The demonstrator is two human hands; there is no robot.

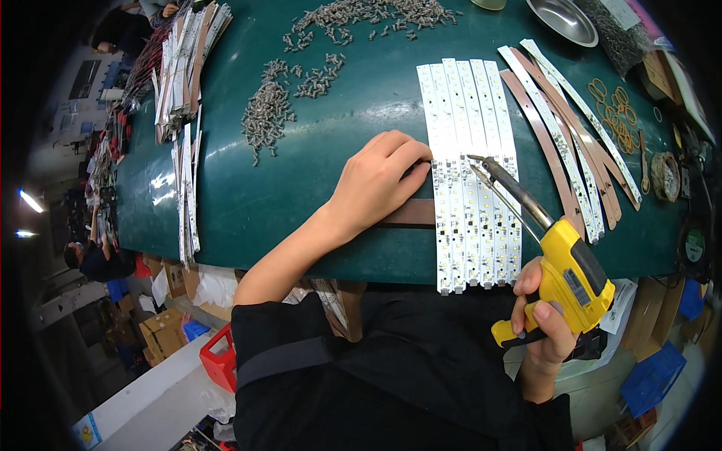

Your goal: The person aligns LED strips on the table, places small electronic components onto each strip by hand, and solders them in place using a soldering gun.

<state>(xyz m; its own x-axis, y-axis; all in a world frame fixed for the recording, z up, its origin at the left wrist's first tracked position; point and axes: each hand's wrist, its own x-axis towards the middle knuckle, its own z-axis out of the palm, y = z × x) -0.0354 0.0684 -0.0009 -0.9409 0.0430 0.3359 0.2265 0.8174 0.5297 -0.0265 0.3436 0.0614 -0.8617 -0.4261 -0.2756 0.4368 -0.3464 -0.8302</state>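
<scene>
Several narrow white LED circuit boards (455, 113) lie side by side on the green table, with small parts across their middles and connectors along their near ends. My right hand (543, 319) is wrapped round the grip of a yellow soldering gun (575, 278). Its dark tip rests over or just above the middle of the boards; actual contact cannot be made out. At their left edge is my left hand (380, 180), fingers curled and thumb and forefinger closed together. Whatever is between those fingertips is hidden. A brown bar (410, 213) lies beneath the boards, partly covered.
Piles of small metal parts (269, 113) occupy the far left-centre of the green table (316, 195). Bundled strips (180, 68) lie left; loose white and brown strips (553, 135) lie right. Beyond are rubber bands (618, 113), a roll (665, 177) and a metal bowl (565, 21).
</scene>
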